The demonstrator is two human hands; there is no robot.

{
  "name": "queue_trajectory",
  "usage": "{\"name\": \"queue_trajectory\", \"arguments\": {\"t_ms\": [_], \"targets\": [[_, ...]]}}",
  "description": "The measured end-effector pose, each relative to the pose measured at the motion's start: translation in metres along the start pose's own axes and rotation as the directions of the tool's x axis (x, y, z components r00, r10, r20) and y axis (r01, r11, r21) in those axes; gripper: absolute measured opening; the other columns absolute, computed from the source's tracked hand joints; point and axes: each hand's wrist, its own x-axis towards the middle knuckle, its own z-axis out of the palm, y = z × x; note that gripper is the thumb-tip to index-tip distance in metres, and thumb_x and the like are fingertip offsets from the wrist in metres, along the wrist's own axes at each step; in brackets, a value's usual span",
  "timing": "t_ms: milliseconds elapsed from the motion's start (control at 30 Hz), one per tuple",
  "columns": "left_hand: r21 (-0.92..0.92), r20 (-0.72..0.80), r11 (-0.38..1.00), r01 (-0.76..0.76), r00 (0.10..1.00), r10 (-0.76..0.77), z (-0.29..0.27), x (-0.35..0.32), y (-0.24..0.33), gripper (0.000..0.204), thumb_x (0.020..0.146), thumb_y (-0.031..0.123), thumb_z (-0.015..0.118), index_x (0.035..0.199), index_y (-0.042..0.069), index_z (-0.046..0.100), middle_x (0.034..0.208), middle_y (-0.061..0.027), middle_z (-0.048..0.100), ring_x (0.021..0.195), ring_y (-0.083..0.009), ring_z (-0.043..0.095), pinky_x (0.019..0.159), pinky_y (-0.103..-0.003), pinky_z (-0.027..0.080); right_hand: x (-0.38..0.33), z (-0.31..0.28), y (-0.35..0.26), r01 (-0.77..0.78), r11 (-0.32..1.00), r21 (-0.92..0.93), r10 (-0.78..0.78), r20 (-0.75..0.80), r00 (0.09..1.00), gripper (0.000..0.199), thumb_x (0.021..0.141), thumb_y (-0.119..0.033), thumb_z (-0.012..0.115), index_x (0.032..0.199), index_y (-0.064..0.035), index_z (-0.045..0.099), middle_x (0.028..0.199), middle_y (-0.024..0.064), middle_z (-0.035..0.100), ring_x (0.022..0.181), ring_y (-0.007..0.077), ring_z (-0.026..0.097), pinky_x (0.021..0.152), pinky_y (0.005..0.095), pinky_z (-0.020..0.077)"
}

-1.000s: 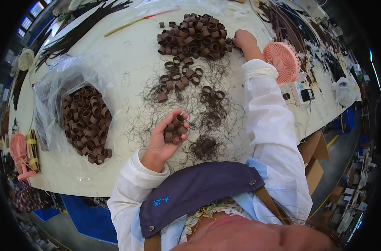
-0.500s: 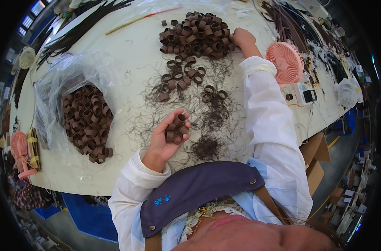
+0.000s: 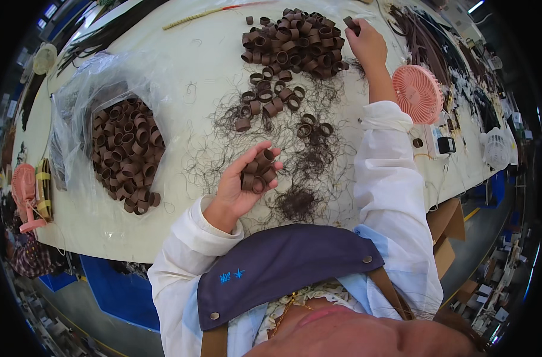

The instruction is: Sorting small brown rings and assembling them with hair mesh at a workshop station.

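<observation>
Right hand, upper right of frame, pinching one ring just beside the pile, top centre | left hand, mid-frame, fingers curled round several held rings | I'd say: pinch lightly so the ring stays round, keep the left palm cupped, watch for clinging threads, lower centre

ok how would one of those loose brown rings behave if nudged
A loose brown ring probably feels light, being thin-walled and hollow. It likely holds shape, as rings in the pile look round. Its curved side may let it roll.
</observation>
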Motion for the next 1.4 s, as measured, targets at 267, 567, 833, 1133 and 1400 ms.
{"name": "queue_trajectory", "arguments": {"t_ms": [267, 567, 833, 1133, 1400], "targets": [[-0.022, 0.015, 0.999, -0.030, 0.999, 0.030, 0.010, -0.003, 0.001, 0.045, 0.096, 0.044, 0.050, 0.129, 0.014, 0.052, 0.121, -0.0082, 0.059, 0.100, -0.0225, 0.059, 0.075, -0.037, 0.055, -0.129, -0.068, -0.096, 0.550, 0.433, 0.714, -0.898, 0.293, 0.327, 0.021, 0.079, -0.009, 0.067, 0.099, -0.0073, 0.061, 0.091, 0.0075, 0.063, 0.083, 0.0277, 0.060, 0.070, 0.0377, 0.0489], [0.043, 0.072, 0.999, 0.011, 0.997, -0.014, -0.012, 0.000, 0.000, 0.046, 0.091, 0.046, 0.058, 0.132, 0.025, 0.050, 0.108, 0.0009, 0.061, 0.097, -0.0154, 0.059, 0.069, -0.034, 0.050, -0.164, -0.070, -0.115, 0.611, 0.390, 0.689, -0.897, 0.435, 0.081, 0.022, 0.080, -0.012, 0.067, 0.101, -0.0065, 0.061, 0.101, 0.0103, 0.057, 0.085, 0.0309, 0.060, 0.073, 0.0399, 0.0484], [-0.122, 0.030, 0.992, 0.009, 1.000, -0.005, -0.006, 0.000, 0.005, 0.028, 0.094, 0.038, 0.058, 0.110, 0.016, 0.058, 0.098, -0.0034, 0.064, 0.090, -0.0206, 0.062, 0.051, -0.028, 0.052, -0.153, -0.076, -0.122, 0.561, 0.334, 0.758, -0.931, 0.356, 0.074, 0.024, 0.082, -0.015, 0.068, 0.105, -0.0092, 0.065, 0.104, 0.0090, 0.056, 0.082, 0.0295, 0.061, 0.071, 0.0387, 0.0491], [-0.164, 0.074, 0.987, -0.008, 0.997, 0.021, -0.010, 0.001, 0.007, 0.028, 0.097, 0.029, 0.052, 0.120, 0.014, 0.055, 0.124, -0.0105, 0.054, 0.091, -0.0243, 0.061, 0.053, -0.031, 0.056, -0.012, 0.015, -0.143, 0.670, 0.544, 0.506, -0.801, 0.075, 0.594, 0.022, 0.087, -0.017, 0.058, 0.106, -0.0058, 0.064, 0.091, 0.0127, 0.066, 0.088, 0.0278, 0.064, 0.078, 0.0378, 0.0500], [-0.223, 0.191, 0.973, 0.050, 0.982, -0.007, -0.010, -0.001, 0.008, 0.033, 0.098, 0.032, 0.047, 0.125, 0.015, 0.054, 0.125, -0.0107, 0.053, 0.095, -0.0242, 0.060, 0.053, -0.031, 0.056, 0.064, 0.156, -0.169, 0.570, 0.816, 0.093, -0.564, 0.343, 0.752, 0.046, 0.083, -0.007, 0.054, 0.129, -0.0120, 0.055, 0.132, 0.0234, 0.049, 0.116, 0.0373, 0.053, 0.099, 0.0421, 0.0430]]}}
